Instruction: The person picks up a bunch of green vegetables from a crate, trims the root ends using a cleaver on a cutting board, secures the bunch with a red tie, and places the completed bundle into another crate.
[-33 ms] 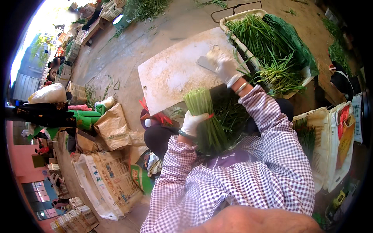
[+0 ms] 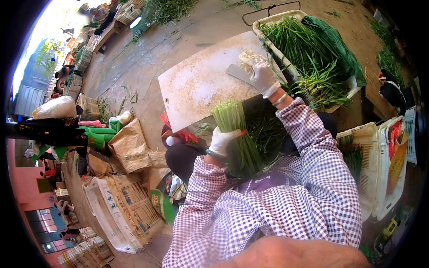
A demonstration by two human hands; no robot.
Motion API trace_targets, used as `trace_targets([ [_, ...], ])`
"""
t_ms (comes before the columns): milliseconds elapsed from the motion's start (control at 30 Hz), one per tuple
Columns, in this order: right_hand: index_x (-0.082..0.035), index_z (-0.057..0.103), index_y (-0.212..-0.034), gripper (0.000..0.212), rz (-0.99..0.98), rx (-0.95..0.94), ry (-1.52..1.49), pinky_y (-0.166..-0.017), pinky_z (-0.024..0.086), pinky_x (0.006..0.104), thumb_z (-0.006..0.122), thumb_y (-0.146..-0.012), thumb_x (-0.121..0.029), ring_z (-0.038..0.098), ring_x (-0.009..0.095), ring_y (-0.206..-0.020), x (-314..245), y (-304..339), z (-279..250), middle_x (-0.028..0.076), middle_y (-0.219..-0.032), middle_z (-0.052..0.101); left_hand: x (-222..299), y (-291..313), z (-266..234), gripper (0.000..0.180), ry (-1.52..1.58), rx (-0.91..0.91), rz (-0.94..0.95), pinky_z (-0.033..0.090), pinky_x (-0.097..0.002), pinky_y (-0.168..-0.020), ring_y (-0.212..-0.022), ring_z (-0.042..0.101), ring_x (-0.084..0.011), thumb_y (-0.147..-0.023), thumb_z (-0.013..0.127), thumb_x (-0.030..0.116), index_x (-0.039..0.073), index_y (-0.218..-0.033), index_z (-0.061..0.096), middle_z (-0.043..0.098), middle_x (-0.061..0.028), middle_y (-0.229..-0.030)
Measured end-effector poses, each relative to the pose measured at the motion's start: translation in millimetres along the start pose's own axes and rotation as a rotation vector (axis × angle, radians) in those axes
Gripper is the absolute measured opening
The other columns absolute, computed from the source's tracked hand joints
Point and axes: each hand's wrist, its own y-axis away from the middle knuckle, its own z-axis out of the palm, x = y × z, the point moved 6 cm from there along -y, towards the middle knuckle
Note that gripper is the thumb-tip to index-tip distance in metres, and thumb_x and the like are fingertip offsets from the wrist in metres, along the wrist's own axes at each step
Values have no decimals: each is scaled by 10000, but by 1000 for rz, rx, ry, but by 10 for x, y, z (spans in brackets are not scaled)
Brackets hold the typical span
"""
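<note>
Greens bound by a red band slant before me, my left hand clamped around them, pale ends by the near edge of the white board; my right hand grips a flat blade over it

On our left we have a tan sack, with green rolls just beyond it and a pink bundle near them. Past these we see a white bag above a dark patterned cloth. Below the sack we find tilted white crates and, just beside them, a green bag. More crates stand farther off, near a pink wall with a window. At the top left we make out a pale blue bucket, a bench and a person. On our right, a white crate stands on edge with something red in it.
</note>
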Motion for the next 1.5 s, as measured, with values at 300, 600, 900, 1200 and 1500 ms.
trace_targets([
  [300,-77,692,-1125,284,214,-306,-344,-895,521,339,600,-859,-112,658,258,-1057,36,530,-82,105,-1102,700,18,109,263,424,8,19,99,555,-357,-835,-906,660,-201,-733,725,-16,-10,-1143,619,669,-77,-1043],
  [600,-128,667,-925,236,-2,-164,-357,-769,498,375,753,-726,-221,586,245,-889,-819,637,-710,34,-920,579,-160,86,195,509,-38,67,249,570,-338,-820,-917,651,-171,-698,776,-54,15,-1165,586,654,-60,-1062],
  [900,-130,612,-837,180,-263,-322,15,-749,460,377,700,-728,-243,552,247,-881,-1055,676,-857,40,-876,517,-255,223,309,575,-170,89,324,538,-315,-856,-954,642,-153,-664,783,-93,34,-1183,568,653,-38,-1075],
  [1200,-63,580,-786,150,-109,-438,-402,-744,482,386,705,-734,-129,573,297,-847,-1046,700,-913,102,-854,522,-278,330,381,555,-196,-90,309,531,-307,-855,-947,644,-149,-651,792,-51,18,-1163,588,658,-47,-1084],
  [1500,-46,594,-894,229,210,-349,-491,-746,483,384,739,-741,-136,576,312,-842,-901,981,-772,106,-896,522,-377,351,391,618,-165,-39,301,530,-312,-861,-967,641,-151,-648,814,-31,18,-1211,564,659,-45,-1094],
])
